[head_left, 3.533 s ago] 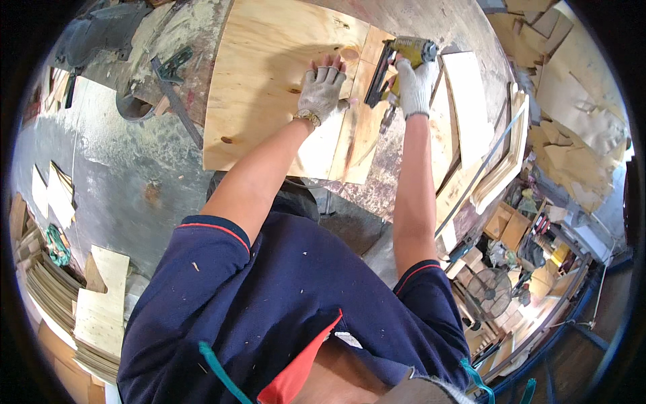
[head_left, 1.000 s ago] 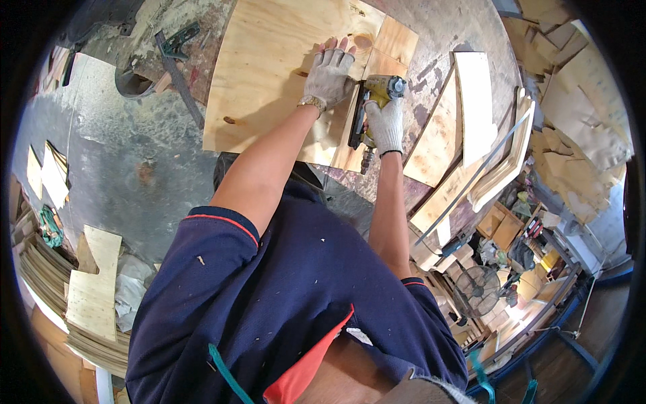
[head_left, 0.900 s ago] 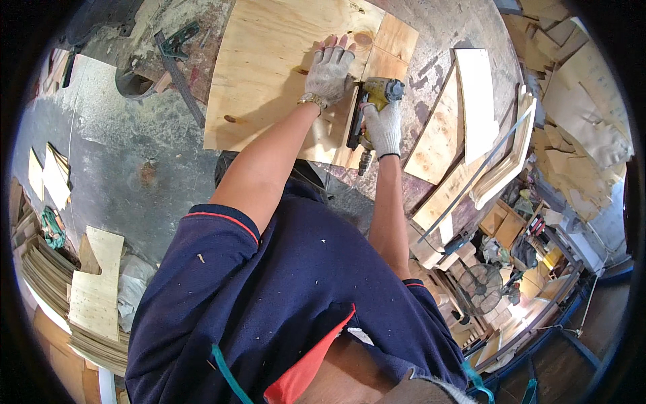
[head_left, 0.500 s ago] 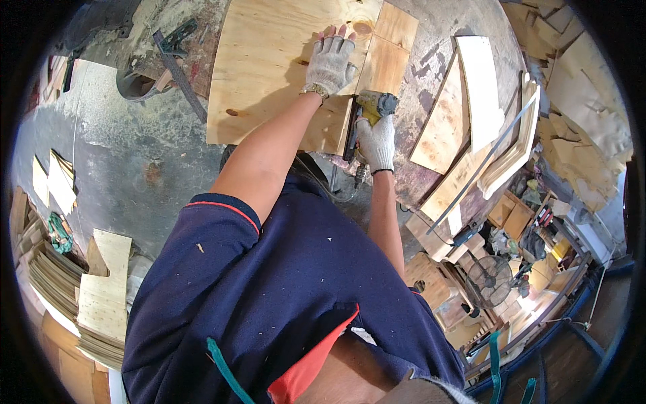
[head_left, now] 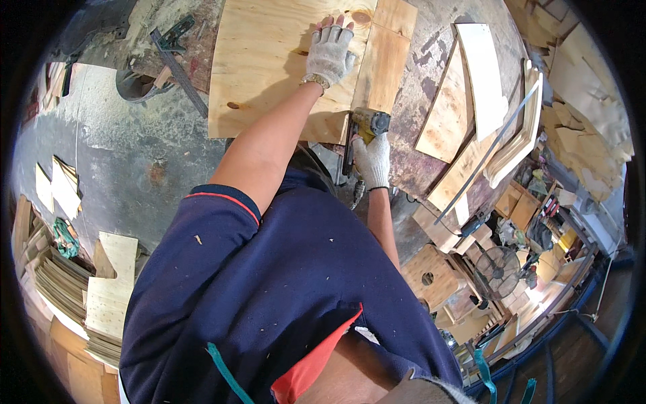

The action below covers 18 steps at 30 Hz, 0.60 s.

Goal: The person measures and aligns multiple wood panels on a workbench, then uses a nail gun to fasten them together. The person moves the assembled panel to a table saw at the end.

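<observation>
My left hand (head_left: pixel 330 55), in a fingerless grey-white glove, lies flat with its fingers stretched on a large plywood sheet (head_left: pixel 259 67). Along the sheet's right side runs a narrower wooden strip (head_left: pixel 382 64). My right hand (head_left: pixel 373 160), also gloved, is wrapped round a yellow and black pneumatic nail gun (head_left: pixel 369 124) with an air hose fitting below it. The gun is at the near edge of the wood, by the seam between sheet and strip. Its nose is hidden, so I cannot tell whether it touches the wood.
White and bare wood offcuts (head_left: pixel 479 81) lie right of the sheet, with a long thin metal strip (head_left: pixel 490 149) across them. A black clamp or bracket (head_left: pixel 176 67) is at upper left. Stacked boards (head_left: pixel 57 283) stand lower left, a fan (head_left: pixel 498 271) lower right.
My right hand and the nail gun have moved slightly nearer to my body, down along the seam to the near edge. My left hand stays flat on the plywood.
</observation>
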Available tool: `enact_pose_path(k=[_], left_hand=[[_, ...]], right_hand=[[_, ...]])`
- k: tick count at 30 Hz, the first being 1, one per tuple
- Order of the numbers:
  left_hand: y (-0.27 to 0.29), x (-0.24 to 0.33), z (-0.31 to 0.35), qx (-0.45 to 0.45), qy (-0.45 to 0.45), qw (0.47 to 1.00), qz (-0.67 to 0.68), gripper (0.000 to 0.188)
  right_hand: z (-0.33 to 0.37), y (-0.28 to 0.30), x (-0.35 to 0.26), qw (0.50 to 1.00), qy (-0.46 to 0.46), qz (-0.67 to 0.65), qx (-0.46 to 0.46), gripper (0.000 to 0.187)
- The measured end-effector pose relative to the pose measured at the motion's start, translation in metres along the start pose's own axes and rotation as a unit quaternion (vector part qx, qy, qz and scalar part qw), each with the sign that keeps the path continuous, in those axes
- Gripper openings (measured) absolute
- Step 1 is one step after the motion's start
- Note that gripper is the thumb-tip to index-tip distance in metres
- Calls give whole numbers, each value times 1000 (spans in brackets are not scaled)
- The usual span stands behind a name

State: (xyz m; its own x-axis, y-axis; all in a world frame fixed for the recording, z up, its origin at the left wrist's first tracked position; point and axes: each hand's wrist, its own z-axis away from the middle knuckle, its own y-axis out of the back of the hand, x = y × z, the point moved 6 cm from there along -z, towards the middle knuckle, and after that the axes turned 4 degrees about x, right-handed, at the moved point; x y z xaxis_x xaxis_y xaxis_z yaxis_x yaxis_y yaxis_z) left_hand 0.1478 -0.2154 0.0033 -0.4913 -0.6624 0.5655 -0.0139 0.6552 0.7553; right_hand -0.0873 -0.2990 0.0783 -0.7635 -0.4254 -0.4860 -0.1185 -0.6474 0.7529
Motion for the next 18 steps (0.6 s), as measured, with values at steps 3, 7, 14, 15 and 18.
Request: enact_pose_path(k=[3,7,14,15,18], left_hand=[[0,-2,0,-26,10,1000,12,66],[-1,-3,2,9,-5,1000,-14,66],[-5,-3,3,-7,-3,1000,-14,67],[-4,-3,2,-14,1,1000,-8,67],[-4,-4,3,-8,-3,1000,-9,67]], right_hand=[[8,-3,2,1000,-5,-17,-2,44],[23,6,-11,998,66,-1,-3,41],[42,-1,25,999,51,-6,15,37],[46,-1,26,999,33,-7,1,37],[53,-3,28,999,-8,-13,-29,39]])
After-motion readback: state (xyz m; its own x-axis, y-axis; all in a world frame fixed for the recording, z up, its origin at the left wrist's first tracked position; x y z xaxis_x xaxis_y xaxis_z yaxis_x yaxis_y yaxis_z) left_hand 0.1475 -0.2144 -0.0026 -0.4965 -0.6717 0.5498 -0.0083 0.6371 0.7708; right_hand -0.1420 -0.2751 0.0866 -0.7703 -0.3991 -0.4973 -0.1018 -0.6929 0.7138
